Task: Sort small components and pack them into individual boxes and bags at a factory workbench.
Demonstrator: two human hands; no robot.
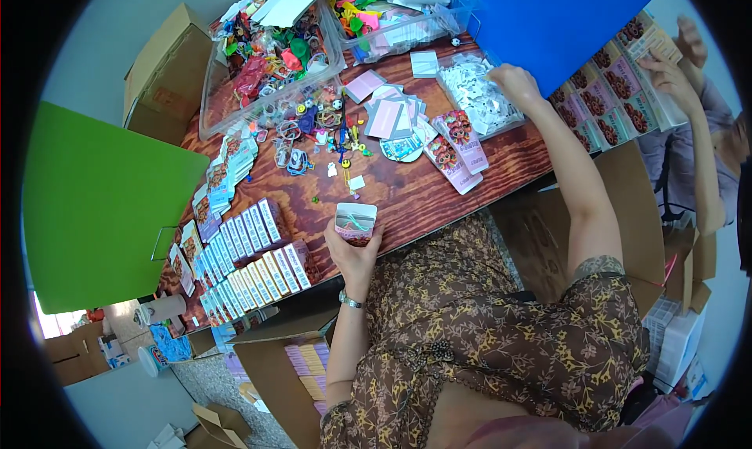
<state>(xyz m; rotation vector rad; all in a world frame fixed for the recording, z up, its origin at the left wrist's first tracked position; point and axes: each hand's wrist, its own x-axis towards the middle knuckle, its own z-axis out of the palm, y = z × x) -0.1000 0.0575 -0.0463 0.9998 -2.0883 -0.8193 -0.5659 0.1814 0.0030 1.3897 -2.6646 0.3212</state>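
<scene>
My left hand (pixel 352 251) is wrapped round a small open-topped cardboard box (pixel 356 233) at the table's near edge. Something pale green and thin shows inside the box. Over the right edge of a clear tray (pixel 520 124) heaped with small white packets (pixel 476 95), my right hand (pixel 517 85) is closed, its fingers curled. What its fingertips hold, if anything, is too small to make out. Left of the tray lie loose printed cards (pixel 385 118). Two flat pink printed cartons (pixel 458 151) lie below the tray.
Rows of closed small boxes (pixel 254 284) stand at the left. Clear bins (pixel 270 96) of colourful trinkets and small charms (pixel 337 139) lie at the back. A green panel (pixel 110 206) and a blue panel (pixel 556 26) flank the table. At far right, another person's hand (pixel 670 81) touches cartons.
</scene>
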